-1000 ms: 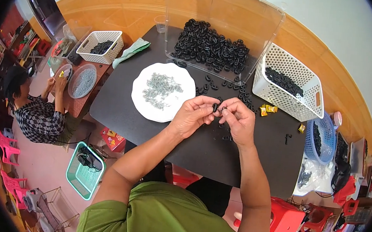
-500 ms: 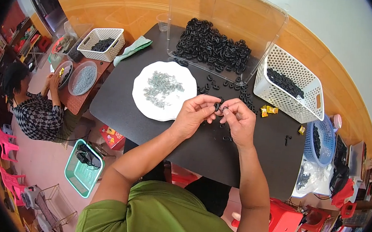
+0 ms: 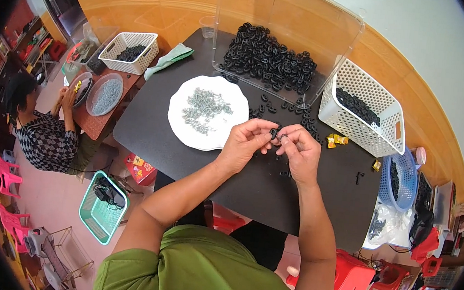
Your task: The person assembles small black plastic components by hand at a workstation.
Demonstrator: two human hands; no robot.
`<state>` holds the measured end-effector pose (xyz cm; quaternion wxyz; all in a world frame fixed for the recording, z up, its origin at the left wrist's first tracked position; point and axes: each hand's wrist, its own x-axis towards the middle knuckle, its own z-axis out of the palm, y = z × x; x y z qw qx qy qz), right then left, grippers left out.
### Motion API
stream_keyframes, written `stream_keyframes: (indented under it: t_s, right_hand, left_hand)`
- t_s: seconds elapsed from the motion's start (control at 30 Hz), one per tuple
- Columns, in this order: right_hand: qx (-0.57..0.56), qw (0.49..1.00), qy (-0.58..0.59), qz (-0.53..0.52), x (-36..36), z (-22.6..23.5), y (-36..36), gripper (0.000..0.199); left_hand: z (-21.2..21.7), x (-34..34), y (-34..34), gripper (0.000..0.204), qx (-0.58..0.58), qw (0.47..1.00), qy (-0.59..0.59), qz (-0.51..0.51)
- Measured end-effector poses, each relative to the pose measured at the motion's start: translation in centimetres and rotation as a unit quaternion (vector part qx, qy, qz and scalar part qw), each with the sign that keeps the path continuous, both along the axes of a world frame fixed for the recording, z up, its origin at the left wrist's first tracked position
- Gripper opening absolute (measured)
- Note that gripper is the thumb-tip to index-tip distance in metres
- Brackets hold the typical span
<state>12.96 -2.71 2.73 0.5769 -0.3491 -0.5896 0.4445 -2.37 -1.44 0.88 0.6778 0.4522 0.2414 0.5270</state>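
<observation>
Over the dark table (image 3: 186, 168) my two hands meet, fingertips nearly touching. My left hand (image 3: 243, 144) pinches a small black oval plastic piece (image 3: 274, 132) between thumb and fingers. My right hand (image 3: 301, 152) is closed in a pinch on a small dark part (image 3: 283, 137), mostly covered by the fingertips. Beside my left hand lies a white scalloped plate (image 3: 177, 122) with a heap of thin clear or metallic pins (image 3: 207, 110). Loose black pieces (image 3: 306, 118) are scattered just beyond my hands.
A clear bin (image 3: 288, 6) holds a black pile (image 3: 267, 57) of such pieces. White perforated baskets (image 3: 354, 131) (image 3: 126, 61), a blue basket (image 3: 402, 185) and yellow wrappers (image 3: 336, 140) stand around. At left a person (image 3: 45, 139) works at another table. A green basket (image 3: 102, 211) is on the floor.
The view has shifted slightly, so the table items sit a little further right. My hands keep the same pinch close together. The person at left has raised their hands slightly.
</observation>
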Motion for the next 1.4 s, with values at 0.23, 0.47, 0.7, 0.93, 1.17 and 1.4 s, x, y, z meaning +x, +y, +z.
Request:
stream_keyframes:
  t_s: [0.23,0.47,0.7,0.93,1.17,1.4]
  right_hand:
    - [0.0,1.0,-0.001,0.0,-0.1,-0.1,0.0,0.009]
    - [-0.005,1.0,0.002,0.0,-0.1,-0.4,0.1,0.009]
    - [0.006,1.0,-0.014,-0.009,-0.1,-0.5,0.2,0.009]
    - [-0.009,0.999,-0.041,0.016,0.2,-0.6,0.3,0.011]
    - [-0.061,0.998,-0.026,-0.006,-0.7,-0.8,-0.4,0.012]
    - [-0.016,0.999,-0.003,-0.028,-1.3,-0.9,-0.5,0.011]
  left_hand:
    - [0.1,0.1,-0.1,0.019,-0.004,1.0,0.02,0.016]
    - [0.0,0.0,0.0,0.021,-0.015,1.0,0.003,0.0]
    - [-0.1,0.1,-0.2,0.023,0.027,0.999,0.038,0.014]
    - [-0.1,-0.1,-0.1,0.026,0.082,0.991,0.102,0.032]
    - [-0.1,-0.2,-0.3,0.024,0.103,0.989,0.101,0.044]
    - [0.2,-0.1,-0.4,0.023,0.09,0.992,0.066,0.053]
